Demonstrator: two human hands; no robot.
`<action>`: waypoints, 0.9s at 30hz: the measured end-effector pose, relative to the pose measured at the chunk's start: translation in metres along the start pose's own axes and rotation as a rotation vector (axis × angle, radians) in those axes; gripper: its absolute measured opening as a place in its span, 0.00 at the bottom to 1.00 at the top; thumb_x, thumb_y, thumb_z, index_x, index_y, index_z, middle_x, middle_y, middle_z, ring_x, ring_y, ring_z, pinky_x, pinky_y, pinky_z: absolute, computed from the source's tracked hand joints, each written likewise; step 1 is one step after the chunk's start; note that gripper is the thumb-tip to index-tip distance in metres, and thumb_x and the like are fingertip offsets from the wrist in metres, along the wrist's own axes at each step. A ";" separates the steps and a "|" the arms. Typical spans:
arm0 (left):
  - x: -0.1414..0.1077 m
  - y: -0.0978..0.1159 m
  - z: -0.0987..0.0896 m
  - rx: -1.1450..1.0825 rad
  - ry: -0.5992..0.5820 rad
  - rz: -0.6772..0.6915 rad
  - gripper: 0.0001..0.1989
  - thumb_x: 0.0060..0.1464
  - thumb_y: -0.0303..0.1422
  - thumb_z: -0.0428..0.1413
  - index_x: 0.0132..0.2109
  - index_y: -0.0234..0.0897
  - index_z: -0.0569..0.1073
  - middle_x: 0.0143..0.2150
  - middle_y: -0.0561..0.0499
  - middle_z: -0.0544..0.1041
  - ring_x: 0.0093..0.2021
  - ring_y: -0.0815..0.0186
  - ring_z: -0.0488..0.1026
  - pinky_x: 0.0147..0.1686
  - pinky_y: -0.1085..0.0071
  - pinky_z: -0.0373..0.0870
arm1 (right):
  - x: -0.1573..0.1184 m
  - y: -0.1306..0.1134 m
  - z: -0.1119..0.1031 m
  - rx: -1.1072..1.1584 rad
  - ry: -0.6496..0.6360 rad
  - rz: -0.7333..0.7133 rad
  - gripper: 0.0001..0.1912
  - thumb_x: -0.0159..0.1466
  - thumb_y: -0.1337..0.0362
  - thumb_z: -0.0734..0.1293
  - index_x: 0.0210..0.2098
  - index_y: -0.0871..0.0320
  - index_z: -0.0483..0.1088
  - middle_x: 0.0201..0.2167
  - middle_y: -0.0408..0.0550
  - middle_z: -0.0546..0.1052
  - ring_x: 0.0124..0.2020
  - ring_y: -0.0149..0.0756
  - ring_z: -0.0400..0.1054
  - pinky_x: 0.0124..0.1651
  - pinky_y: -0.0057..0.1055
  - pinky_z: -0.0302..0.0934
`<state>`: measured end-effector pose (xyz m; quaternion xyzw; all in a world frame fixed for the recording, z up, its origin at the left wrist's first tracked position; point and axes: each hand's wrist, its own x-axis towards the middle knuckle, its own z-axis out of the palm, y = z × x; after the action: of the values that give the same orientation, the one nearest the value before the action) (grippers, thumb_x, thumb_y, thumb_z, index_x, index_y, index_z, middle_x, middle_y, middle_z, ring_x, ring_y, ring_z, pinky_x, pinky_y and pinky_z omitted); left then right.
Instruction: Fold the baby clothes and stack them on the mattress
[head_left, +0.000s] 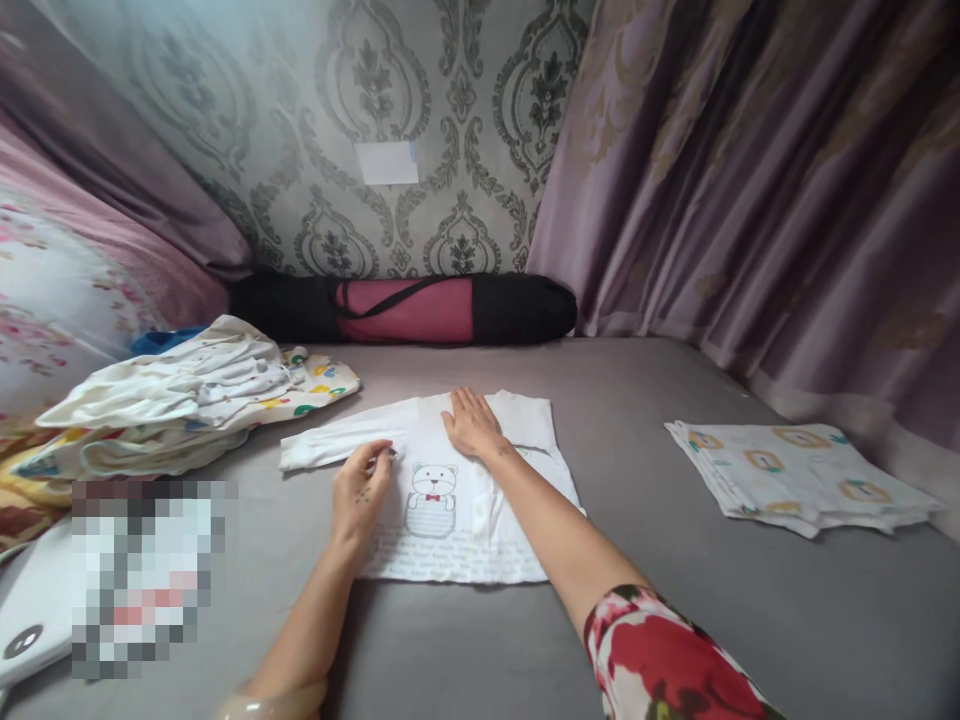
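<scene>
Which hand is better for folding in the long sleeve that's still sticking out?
Probably the left hand: its fingers are right beside that sleeve. The right hand is farther away, lying flat on the shirt.

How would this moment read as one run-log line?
left hand: pinching white shirt | right hand: flat on shirt | clothes pile: left | folded cloths: right

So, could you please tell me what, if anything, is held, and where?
The left hand seems to pinch the white shirt where its outstretched sleeve begins; the right hand lies flat.
</scene>
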<state>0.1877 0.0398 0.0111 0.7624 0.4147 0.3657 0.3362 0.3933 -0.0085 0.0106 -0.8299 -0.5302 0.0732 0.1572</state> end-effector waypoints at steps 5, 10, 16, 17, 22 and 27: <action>0.000 0.001 -0.002 0.000 0.000 -0.010 0.16 0.51 0.39 0.49 0.40 0.37 0.76 0.40 0.46 0.80 0.39 0.61 0.76 0.43 0.65 0.72 | -0.003 0.006 -0.002 0.080 -0.048 -0.023 0.34 0.70 0.53 0.47 0.69 0.68 0.47 0.70 0.53 0.48 0.71 0.37 0.37 0.70 0.36 0.28; 0.001 -0.001 -0.001 0.009 0.021 0.009 0.16 0.50 0.40 0.50 0.39 0.37 0.77 0.39 0.46 0.81 0.39 0.60 0.77 0.44 0.65 0.72 | -0.016 0.022 -0.021 0.112 0.071 0.070 0.33 0.70 0.57 0.50 0.68 0.72 0.45 0.70 0.58 0.46 0.71 0.41 0.35 0.69 0.34 0.32; 0.003 -0.005 -0.002 0.038 0.045 0.001 0.17 0.50 0.41 0.50 0.40 0.37 0.78 0.39 0.46 0.81 0.38 0.60 0.77 0.43 0.65 0.72 | -0.029 0.036 -0.010 -0.037 0.123 0.317 0.35 0.70 0.55 0.50 0.67 0.77 0.47 0.69 0.65 0.47 0.70 0.48 0.37 0.68 0.41 0.29; 0.003 -0.006 -0.002 0.043 0.047 -0.008 0.17 0.50 0.41 0.50 0.40 0.37 0.78 0.39 0.46 0.81 0.38 0.60 0.77 0.43 0.65 0.72 | -0.029 0.037 -0.008 -0.050 0.115 0.319 0.35 0.70 0.54 0.50 0.67 0.77 0.48 0.69 0.64 0.47 0.70 0.48 0.37 0.68 0.41 0.28; 0.008 -0.011 -0.007 0.024 0.073 -0.058 0.17 0.51 0.40 0.50 0.41 0.36 0.77 0.38 0.46 0.81 0.35 0.61 0.76 0.42 0.65 0.71 | -0.026 0.040 -0.013 -0.034 0.049 0.314 0.36 0.70 0.53 0.48 0.68 0.74 0.47 0.70 0.61 0.45 0.71 0.46 0.35 0.68 0.40 0.28; 0.015 -0.015 -0.018 0.069 0.217 -0.115 0.17 0.51 0.36 0.49 0.41 0.34 0.77 0.39 0.45 0.79 0.35 0.60 0.74 0.43 0.65 0.70 | -0.029 0.057 -0.028 -0.033 0.139 0.414 0.35 0.71 0.52 0.45 0.68 0.74 0.45 0.70 0.61 0.45 0.70 0.47 0.35 0.68 0.42 0.30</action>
<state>0.1728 0.0632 0.0118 0.7042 0.5043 0.4118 0.2833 0.4383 -0.0617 0.0167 -0.9266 -0.3377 0.0377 0.1613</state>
